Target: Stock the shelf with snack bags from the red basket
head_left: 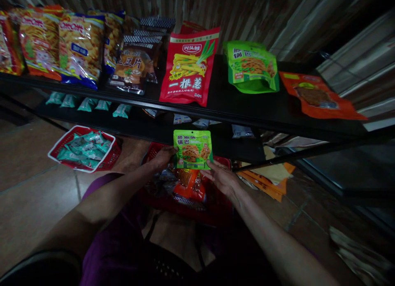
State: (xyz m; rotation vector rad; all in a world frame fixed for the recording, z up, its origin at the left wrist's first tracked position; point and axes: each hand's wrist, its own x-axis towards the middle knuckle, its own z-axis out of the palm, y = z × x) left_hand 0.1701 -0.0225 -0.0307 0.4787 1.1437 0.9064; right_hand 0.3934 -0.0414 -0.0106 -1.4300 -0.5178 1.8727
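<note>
Between my two hands, a green snack bag (193,151) with a picture of crisp pieces faces me upright. My left hand (166,156) grips its left edge. At its lower right corner my right hand (222,177) holds on, fingers partly behind and under the bag. Below it is a red plastic basket (220,208) with orange snack packets (189,185) and some darker packets inside. A matching green bag (253,68) stands on the upper shelf, to the right of a red snack bag (189,68).
The black upper shelf (253,109) also carries brown bags (132,66), yellow-and-blue bags (82,49) and a flat orange bag (321,94). Small teal packets (88,104) lie on the lower shelf. A red-and-white basket (105,160) of teal packets and some cardboard (271,175) sit on the tiled floor.
</note>
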